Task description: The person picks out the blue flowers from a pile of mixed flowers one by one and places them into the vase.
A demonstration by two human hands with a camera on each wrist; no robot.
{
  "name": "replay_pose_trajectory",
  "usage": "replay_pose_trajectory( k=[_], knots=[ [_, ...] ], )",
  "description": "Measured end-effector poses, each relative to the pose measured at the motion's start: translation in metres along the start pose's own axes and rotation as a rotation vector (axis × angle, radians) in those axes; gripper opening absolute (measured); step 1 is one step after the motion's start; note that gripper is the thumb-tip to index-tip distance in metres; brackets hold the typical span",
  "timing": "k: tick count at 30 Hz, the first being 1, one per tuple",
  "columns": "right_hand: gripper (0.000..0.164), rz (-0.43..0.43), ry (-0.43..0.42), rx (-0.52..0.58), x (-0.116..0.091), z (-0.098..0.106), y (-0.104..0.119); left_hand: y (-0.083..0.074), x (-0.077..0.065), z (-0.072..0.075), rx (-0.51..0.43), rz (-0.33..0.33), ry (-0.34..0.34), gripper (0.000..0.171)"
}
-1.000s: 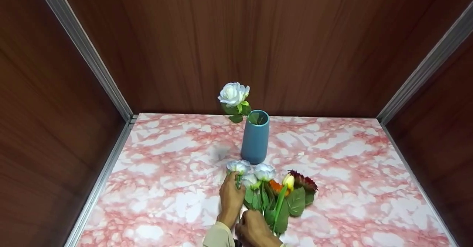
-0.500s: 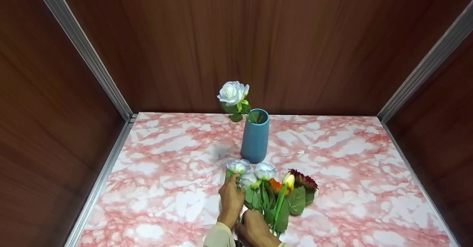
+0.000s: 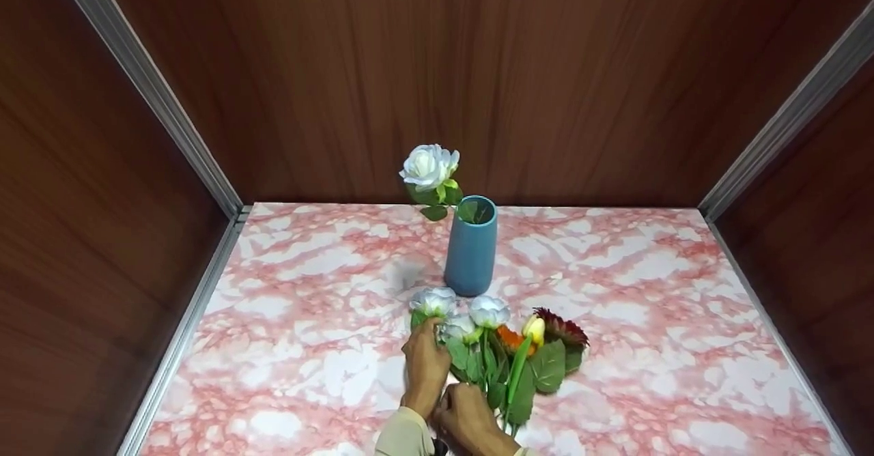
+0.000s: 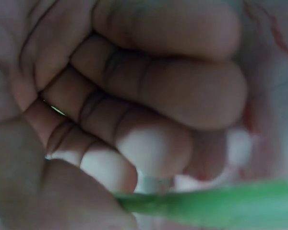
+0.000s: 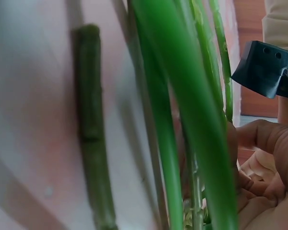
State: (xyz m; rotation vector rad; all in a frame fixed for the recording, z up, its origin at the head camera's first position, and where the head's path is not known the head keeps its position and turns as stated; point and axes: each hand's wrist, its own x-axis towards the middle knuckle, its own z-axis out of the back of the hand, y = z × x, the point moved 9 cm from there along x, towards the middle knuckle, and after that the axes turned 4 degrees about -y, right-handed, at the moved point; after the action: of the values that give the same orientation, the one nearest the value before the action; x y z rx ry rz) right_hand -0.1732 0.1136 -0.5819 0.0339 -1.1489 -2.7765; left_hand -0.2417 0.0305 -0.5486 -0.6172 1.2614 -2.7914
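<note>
Place is looking like a small purpose-built booth, lab/studio-type: dk wood-grain back panel [image 3: 437, 67] is closing off the rear, matching L panel [image 3: 102, 237] & R panel [image 3: 812, 258] are walling in the sides, grey metal rails [image 3: 151, 87] are framing the corners, & a pink/white marble-patt. bench [image 3: 307, 401] is filling the space betw. them.

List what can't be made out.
Head: lower stem of the leaning rose, hidden by the vase.
Head: part of the orange flower, behind the tulip.
Left wrist: far end of the green stem, blurred, cut by right edge.
Right wrist: lower end of the dark stem, cut by bottom edge.
</note>
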Motion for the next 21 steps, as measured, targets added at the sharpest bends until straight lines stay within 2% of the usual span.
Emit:
replay_pose_trajectory(
  k=[4,11,21],
  knots=[
    [0.013,0.003,-0.009,0.038,-0.0007,-0.0003,-0.0008,0.0006,0.0006,0.0024,0.008,0.01,-0.009,0.045],
    [0.016,0.028,-0.028,0.041,-0.0019,0.0,0.0039,0.0041,0.0006,0.002,0.015,0.033,0.002,0.046],
    [0.011,-0.003,0.028,0.109,-0.0034,-0.0049,0.0008,0.0078,0.0005,0.0026,0.02,0.068,0.001,0.048]
  ],
)
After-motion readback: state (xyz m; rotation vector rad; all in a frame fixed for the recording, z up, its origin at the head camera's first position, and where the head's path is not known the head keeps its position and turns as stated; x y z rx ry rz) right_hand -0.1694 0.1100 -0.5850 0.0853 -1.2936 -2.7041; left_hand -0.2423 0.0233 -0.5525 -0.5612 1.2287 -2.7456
